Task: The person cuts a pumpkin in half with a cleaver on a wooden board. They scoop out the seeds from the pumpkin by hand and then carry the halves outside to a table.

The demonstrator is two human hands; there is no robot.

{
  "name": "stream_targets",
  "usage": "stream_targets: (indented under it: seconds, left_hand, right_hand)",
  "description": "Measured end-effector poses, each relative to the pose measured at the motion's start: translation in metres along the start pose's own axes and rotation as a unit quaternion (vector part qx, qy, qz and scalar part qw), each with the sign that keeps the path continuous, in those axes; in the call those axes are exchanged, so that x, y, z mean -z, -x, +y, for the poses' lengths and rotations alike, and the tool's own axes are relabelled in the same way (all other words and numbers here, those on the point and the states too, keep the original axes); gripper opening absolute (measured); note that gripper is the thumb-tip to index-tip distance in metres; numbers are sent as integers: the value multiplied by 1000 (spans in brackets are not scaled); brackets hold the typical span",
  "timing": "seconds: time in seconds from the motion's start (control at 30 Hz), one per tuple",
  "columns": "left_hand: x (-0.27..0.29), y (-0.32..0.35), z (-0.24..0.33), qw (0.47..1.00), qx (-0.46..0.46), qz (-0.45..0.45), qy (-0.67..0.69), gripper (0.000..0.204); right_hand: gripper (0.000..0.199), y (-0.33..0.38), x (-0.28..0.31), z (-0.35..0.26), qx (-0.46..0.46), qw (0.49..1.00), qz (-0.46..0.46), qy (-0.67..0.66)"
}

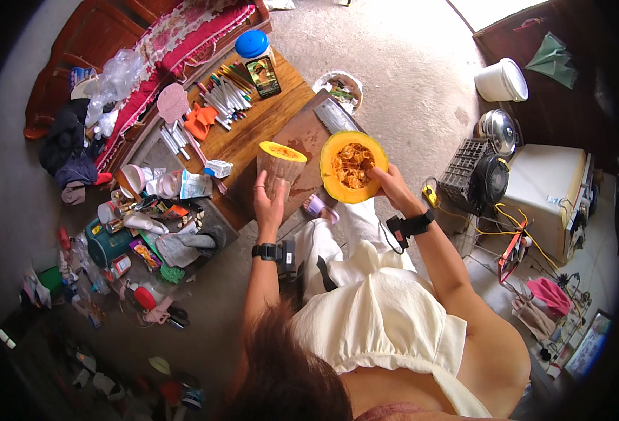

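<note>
1. The left hand (271,201) holds the left piece (281,165) of a cut pumpkin, thumb and fingers closed around its lower rind. The piece stands nearly upright, its yellow cut face turned up, over the near part of the board (292,133); whether it touches the board, I cannot tell.
2. The right hand (395,188) pinches the right piece (334,175) at its lower right rim. The thumb lies over the cut face near the pulp (351,163); the fingers behind are hidden. This face is round, tilted toward the wearer, with stringy orange pulp in the middle.
3. The two pieces are apart, just beside each other.
4. The board, marked with dark wet patches, lies along the right edge of the table (290,85). A broad metal blade (339,116) rests at its far right edge.
5. A jar (252,45) with a blue lid stands at the table's far corner, pens (226,98) beside it.
6. A white bin (358,85) stands on the floor beyond the board's far edge.
</note>
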State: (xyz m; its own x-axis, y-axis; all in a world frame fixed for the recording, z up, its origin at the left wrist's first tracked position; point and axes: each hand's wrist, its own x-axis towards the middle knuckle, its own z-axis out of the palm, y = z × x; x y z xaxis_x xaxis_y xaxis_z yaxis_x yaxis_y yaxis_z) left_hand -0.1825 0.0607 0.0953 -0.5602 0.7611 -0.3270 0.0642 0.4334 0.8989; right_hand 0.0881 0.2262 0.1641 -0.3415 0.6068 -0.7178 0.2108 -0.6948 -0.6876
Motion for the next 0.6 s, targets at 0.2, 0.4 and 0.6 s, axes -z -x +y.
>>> stream_targets:
  seconds: [0.2,0.4,0.6]
  left_hand:
    - [-35,27,34,950,135,-190,208,72]
    - [-57,49,75,834,200,-334,390,74]
    - [-59,64,90,827,185,-323,420,76]
  right_hand:
    - [41,56,-8,-14,10,999,-23,29]
    - [38,88,-12,-17,10,999,-32,28]
    - [37,91,-2,-9,31,998,-32,37]
